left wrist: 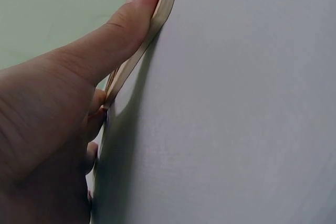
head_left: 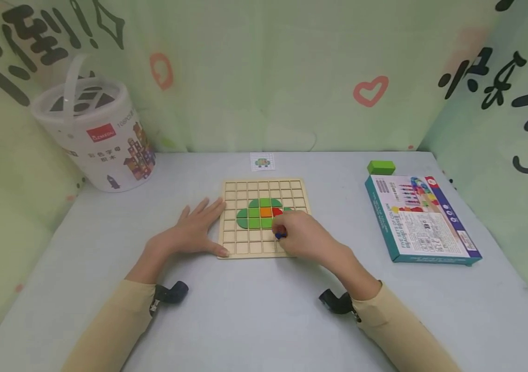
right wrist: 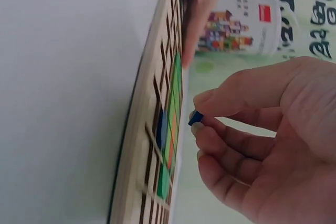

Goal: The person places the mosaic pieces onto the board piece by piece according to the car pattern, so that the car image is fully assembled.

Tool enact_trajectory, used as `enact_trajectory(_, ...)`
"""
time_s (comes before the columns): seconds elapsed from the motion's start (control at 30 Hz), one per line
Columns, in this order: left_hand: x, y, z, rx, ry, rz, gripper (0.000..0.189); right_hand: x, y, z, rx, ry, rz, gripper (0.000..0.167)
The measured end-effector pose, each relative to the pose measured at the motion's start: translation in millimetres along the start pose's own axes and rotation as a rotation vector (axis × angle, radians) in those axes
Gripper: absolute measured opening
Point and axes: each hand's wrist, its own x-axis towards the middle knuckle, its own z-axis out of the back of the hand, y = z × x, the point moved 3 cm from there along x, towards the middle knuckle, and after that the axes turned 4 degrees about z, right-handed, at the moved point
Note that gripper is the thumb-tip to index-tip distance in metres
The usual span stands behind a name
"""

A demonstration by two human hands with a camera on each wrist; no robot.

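A square wooden grid board [head_left: 236,249] lies on the white table, with green, orange and red tiles [head_left: 254,222] set in its middle cells. My left hand [head_left: 194,230] is spread along the board's left side. In the left wrist view its thumb [left wrist: 123,32] rests on the board's edge. Over the right part of the board, my right hand [head_left: 308,235] pinches a small blue tile [right wrist: 196,117] between thumb and forefinger. The right wrist view shows this tile apart from the board, and another blue piece [right wrist: 161,129] lying in the grid. My right hand covers some cells in the head view.
A small picture card [head_left: 262,161] lies behind the board. At the back left stands a white bucket [head_left: 101,134] with a handle. To the right are a flat teal-edged box [head_left: 424,219] and a green block [head_left: 381,167]. Printed curtains enclose the table.
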Motion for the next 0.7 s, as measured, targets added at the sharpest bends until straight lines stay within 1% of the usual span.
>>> enact_trajectory(0.1,0.2,-0.1,-1.5,-0.003,0.001,-0.007,0.129,11.7,13.6,-10.8,-0.003,-0.012,0.066,0.021)
enact_trajectory(0.23,2.7,-1.0,-3.0,0.004,-0.002,-0.015,0.129,23.8,21.5,-22.7,-0.036,-0.016,0.106,0.021)
enact_trajectory(0.37,4.0,-3.0,-1.3,0.006,0.001,-0.020,0.128,29.6,22.1,-28.3,-0.064,0.004,0.119,0.018)
enact_trajectory(0.6,0.9,-2.4,3.2,0.006,0.011,-0.008,0.129,32.7,20.3,-28.9,-0.001,0.002,0.116,0.018)
enact_trajectory(0.7,-0.3,-0.4,2.6,0.008,0.017,-0.001,0.129,35.3,21.1,-31.4,0.001,-0.005,0.130,0.018)
